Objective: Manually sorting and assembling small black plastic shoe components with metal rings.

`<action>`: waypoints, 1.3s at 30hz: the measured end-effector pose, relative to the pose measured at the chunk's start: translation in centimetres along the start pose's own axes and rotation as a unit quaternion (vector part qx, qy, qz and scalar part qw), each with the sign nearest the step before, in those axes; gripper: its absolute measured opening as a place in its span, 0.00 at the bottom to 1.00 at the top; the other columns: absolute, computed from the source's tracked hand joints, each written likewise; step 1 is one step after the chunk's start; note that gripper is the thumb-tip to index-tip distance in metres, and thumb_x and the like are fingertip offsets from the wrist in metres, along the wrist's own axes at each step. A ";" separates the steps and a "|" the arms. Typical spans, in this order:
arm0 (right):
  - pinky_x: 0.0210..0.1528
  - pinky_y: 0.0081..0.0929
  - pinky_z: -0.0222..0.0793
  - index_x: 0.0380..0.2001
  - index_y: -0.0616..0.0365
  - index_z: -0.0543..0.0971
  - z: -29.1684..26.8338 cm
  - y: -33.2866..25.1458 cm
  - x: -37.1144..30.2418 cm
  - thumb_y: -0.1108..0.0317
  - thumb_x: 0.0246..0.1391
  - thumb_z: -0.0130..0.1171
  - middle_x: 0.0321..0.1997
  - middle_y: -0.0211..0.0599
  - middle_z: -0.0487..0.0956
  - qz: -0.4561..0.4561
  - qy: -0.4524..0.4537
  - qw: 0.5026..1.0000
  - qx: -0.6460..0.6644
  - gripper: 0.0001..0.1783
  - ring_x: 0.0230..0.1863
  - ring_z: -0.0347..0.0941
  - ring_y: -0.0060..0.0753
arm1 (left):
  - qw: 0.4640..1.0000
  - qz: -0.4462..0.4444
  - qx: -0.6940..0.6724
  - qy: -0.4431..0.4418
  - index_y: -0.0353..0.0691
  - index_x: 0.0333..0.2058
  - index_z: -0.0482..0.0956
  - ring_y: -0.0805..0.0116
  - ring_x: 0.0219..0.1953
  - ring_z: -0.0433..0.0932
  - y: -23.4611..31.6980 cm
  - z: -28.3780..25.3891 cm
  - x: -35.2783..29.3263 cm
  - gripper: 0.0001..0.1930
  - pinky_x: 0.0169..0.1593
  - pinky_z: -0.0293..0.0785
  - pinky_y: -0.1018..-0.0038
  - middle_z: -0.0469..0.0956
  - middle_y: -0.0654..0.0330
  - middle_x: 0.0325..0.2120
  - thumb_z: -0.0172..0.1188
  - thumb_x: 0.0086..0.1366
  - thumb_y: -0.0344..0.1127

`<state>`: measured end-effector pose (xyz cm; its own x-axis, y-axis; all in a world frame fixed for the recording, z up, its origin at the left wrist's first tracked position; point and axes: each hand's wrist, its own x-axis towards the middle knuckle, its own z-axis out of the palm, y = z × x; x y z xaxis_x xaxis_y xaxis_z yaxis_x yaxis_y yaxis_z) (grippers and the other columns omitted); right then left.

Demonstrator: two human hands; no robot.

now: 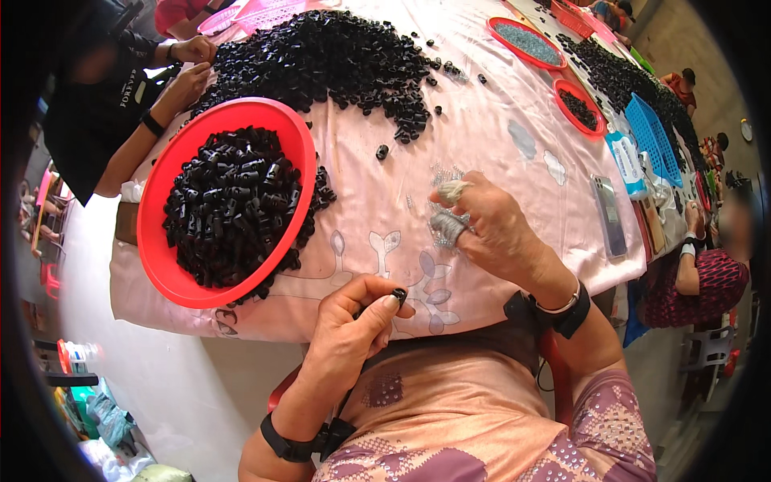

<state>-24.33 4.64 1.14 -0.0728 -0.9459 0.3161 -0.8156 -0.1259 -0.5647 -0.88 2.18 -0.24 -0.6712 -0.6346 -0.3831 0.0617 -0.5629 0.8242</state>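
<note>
Two hands busy: left hand [353, 321] pinches one small black part [398, 295] at near counter [498, 136] edge; right hand [490, 225], fingers taped, picks at tiny silvery bits [442, 229]. Fitting step, likely; next needs fine alignment.

We see a long table [514, 153] under a pink patterned cloth [385, 241], running from centre frame out toward 1 o'clock. At 7 o'clock a pale, glossy floor [161, 377] catches even daylight, with bags and clutter [96, 418] along its edge. At 3 o'clock a bare beige wall [707, 48] carries a small round clock [747, 130], and at 4 o'clock we spot a grey plastic stool [711, 347].
</note>
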 end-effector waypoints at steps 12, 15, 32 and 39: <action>0.39 0.36 0.74 0.39 0.62 0.80 3.6 1.3 8.8 0.70 0.53 0.60 0.36 0.49 0.78 -0.091 -0.064 0.994 -0.008 0.11 0.35 0.78 0.46 | 1.000 -0.013 0.008 0.004 0.36 0.43 0.76 0.85 0.23 0.66 -0.1 -0.1 0.2 0.07 0.24 0.61 0.88 0.80 0.59 0.33 0.55 0.69 0.31; 0.42 0.39 0.73 0.42 0.60 0.79 5.4 1.3 11.0 0.68 0.54 0.57 0.37 0.49 0.79 -0.121 -0.069 0.990 -0.024 0.13 0.38 0.78 0.48 | 1.000 -0.012 0.010 0.003 0.36 0.43 0.76 0.84 0.23 0.67 -0.1 -0.1 0.3 0.07 0.23 0.61 0.88 0.80 0.59 0.33 0.55 0.69 0.30; 0.41 0.44 0.73 0.32 0.56 0.78 11.2 1.4 16.2 0.66 0.50 0.57 0.32 0.45 0.80 -0.193 -0.084 0.975 -0.076 0.07 0.38 0.77 0.53 | 0.998 -0.044 0.041 0.000 0.37 0.43 0.77 0.85 0.24 0.66 0.2 -0.2 0.2 0.08 0.26 0.63 0.87 0.80 0.63 0.32 0.57 0.69 0.34; 0.41 0.43 0.73 0.32 0.58 0.75 10.2 1.1 15.7 0.70 0.44 0.58 0.35 0.45 0.80 -0.158 -0.093 0.974 -0.130 0.09 0.40 0.78 0.50 | 0.999 -0.032 0.043 -0.004 0.37 0.42 0.77 0.85 0.23 0.65 0.4 0.0 0.0 0.08 0.26 0.63 0.87 0.80 0.63 0.32 0.57 0.69 0.34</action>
<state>-20.52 -13.37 -2.34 0.2912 -0.9129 0.2860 -0.9003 -0.3626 -0.2407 -0.86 1.96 0.04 -0.6782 -0.5935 -0.4335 -0.0460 -0.5544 0.8310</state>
